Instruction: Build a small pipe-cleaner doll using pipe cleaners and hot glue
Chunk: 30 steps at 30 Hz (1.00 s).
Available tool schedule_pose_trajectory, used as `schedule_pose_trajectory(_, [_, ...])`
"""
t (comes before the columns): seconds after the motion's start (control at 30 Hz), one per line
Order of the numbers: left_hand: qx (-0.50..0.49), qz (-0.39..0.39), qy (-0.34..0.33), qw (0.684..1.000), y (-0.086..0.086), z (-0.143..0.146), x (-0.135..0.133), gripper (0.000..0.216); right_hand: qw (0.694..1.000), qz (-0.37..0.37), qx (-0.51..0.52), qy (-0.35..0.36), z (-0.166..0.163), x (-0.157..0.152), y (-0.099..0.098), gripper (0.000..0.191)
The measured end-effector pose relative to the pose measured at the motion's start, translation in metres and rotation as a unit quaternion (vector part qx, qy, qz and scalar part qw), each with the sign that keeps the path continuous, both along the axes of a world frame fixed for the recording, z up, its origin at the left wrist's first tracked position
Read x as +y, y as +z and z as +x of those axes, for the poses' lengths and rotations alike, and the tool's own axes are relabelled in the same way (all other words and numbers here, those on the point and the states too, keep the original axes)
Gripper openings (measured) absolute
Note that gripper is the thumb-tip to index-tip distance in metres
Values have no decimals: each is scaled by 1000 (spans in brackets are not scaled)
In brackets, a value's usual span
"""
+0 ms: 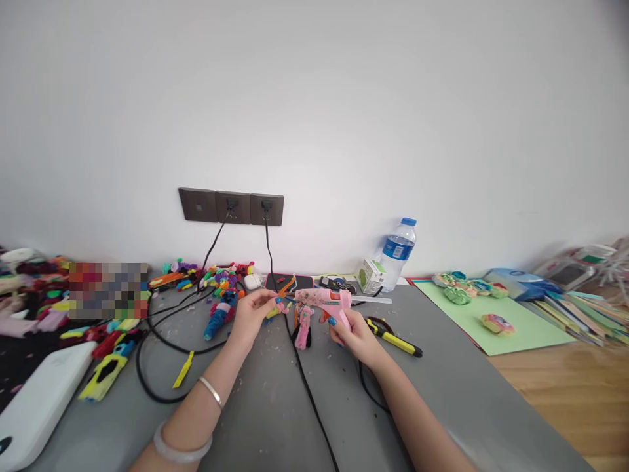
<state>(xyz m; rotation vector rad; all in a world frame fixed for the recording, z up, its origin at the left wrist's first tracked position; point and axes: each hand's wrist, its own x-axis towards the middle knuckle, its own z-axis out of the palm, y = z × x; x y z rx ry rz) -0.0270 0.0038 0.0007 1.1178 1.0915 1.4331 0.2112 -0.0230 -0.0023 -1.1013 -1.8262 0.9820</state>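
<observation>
My right hand (354, 335) is closed round the handle of a pink hot glue gun (324, 300), whose nozzle points left. A clear glue stick (373, 300) sticks out of its back. My left hand (253, 309) pinches a small colourful craft piece (280, 307) just at the nozzle tip. A second pink glue gun (303, 326) lies on the grey table (275, 406) below the hands. Black cables (304, 387) run from the wall sockets (230, 206) across the table between my forearms.
Colourful craft pieces (221, 282) pile up at the back left. A white device (39, 400) lies at the near left. A yellow-handled tool (393, 337), water bottle (398, 252), small carton (369, 275) and green paper (491, 314) with craft flowers lie to the right.
</observation>
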Motion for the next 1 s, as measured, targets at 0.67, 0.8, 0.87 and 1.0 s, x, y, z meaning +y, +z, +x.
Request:
schedule_pose_trajectory(0.67, [67, 41, -1, 997, -4, -1, 1, 15, 1000, 11, -11, 15, 2, 2, -2, 49])
schedule_pose_trajectory(0.8, [65, 44, 1, 997, -2, 0, 0, 15, 1000, 9, -11, 14, 2, 2, -1, 50])
schedule_pose_trajectory(0.87, [69, 48, 4, 996, -2, 0, 1, 15, 1000, 6, -7, 16, 2, 1, -1, 51])
schedule_pose_trajectory(1.0, [82, 55, 15, 995, -3, -1, 1, 14, 1000, -3, 1, 20, 2, 2, -1, 51])
